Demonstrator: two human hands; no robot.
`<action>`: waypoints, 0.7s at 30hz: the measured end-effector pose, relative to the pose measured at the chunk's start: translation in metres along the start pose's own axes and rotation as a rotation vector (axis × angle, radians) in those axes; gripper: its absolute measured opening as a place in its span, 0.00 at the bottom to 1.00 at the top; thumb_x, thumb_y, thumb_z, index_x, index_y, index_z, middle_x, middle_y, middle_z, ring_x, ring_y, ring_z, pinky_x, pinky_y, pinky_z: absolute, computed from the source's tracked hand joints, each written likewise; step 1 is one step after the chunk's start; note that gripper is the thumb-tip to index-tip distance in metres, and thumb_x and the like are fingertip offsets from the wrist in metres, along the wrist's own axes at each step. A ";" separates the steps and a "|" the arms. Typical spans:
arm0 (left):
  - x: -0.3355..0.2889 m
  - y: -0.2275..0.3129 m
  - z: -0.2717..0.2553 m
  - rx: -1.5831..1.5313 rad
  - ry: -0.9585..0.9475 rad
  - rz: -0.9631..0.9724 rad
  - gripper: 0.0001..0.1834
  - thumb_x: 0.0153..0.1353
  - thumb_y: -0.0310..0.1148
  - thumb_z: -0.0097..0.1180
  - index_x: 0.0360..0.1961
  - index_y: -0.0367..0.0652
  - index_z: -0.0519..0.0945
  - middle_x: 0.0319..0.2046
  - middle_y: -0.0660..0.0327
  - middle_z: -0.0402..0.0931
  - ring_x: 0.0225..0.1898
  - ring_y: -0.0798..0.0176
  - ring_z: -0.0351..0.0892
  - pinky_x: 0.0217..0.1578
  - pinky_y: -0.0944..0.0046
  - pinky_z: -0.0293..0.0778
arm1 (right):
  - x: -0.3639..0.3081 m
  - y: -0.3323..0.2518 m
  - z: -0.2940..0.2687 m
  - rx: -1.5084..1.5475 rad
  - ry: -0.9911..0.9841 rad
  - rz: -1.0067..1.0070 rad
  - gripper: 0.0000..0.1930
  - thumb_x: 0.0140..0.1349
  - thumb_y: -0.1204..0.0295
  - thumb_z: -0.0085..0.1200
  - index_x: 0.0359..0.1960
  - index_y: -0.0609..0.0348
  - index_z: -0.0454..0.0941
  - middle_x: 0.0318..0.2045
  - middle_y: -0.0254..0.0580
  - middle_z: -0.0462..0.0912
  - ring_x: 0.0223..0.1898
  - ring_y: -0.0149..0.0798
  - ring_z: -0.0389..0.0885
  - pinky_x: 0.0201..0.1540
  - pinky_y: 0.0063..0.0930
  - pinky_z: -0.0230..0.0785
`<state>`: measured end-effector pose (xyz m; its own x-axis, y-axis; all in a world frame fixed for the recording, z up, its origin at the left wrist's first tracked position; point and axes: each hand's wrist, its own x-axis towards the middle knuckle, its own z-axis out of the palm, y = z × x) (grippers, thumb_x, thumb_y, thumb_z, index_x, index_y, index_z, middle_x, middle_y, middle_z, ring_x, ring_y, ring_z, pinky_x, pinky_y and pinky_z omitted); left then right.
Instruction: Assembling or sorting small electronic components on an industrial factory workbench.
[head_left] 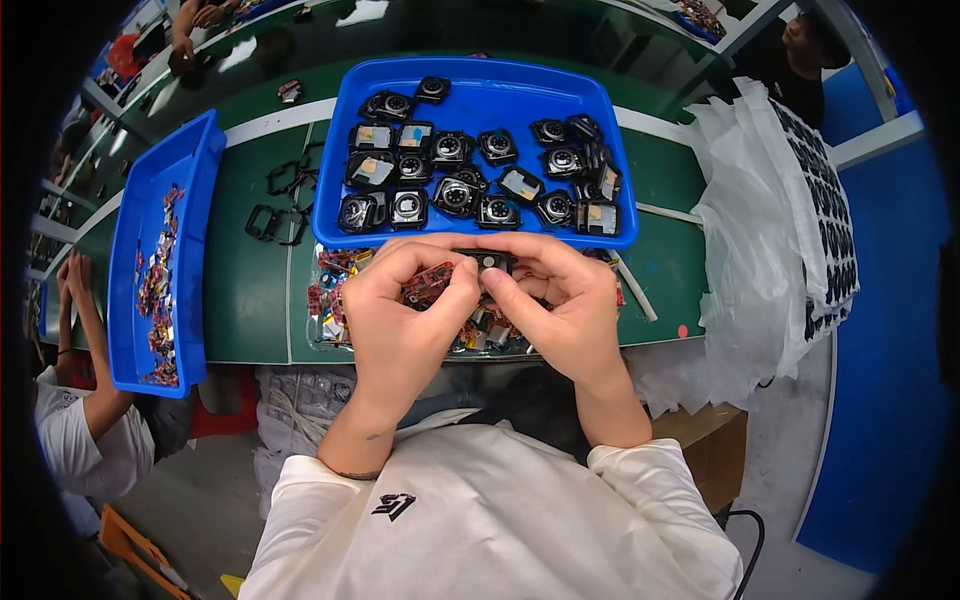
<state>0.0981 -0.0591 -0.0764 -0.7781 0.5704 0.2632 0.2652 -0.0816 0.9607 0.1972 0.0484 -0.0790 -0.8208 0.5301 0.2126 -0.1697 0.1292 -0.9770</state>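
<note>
Nearest, a white T-shirt (480, 510) is cut off by the lower edge. Beyond it, a black smartwatch case (488, 261) is held above the bench's near edge, pinched between the left hand (395, 295) and the right hand (560, 300), with thumbs and fingers drawn in close. Most of the case is covered by the fingertips. One red circuit board (428, 281) is seen within the left hand's curl; whether it is gripped cannot be told. The pile of small components (490, 330) below is partly hidden by both hands and is too jumbled to be counted.

On the green bench (250, 320), two blue trays are seen: a narrow component tray (195, 205) at left and a wide case tray (475, 72) ahead. In the latter, roughly two dozen cases are spread, some overlapped, so no exact count can be given. Farther off, a co-worker's hands (190, 30) are cropped by the upper rim.
</note>
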 end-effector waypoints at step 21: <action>-0.006 -0.001 -0.009 0.112 0.029 0.219 0.06 0.45 0.21 0.64 0.27 0.36 0.82 0.25 0.59 0.79 0.28 0.67 0.77 0.29 0.71 0.70 | 0.002 -0.001 -0.003 0.110 0.199 -0.006 0.10 0.56 0.82 0.56 0.40 0.69 0.79 0.33 0.42 0.82 0.33 0.26 0.80 0.36 0.16 0.73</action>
<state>0.0975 -0.0696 -0.0786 -0.7109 0.5249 0.4681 0.4895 -0.1086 0.8652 0.1973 0.0519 -0.0771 -0.6975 0.6860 0.2072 -0.2420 0.0466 -0.9691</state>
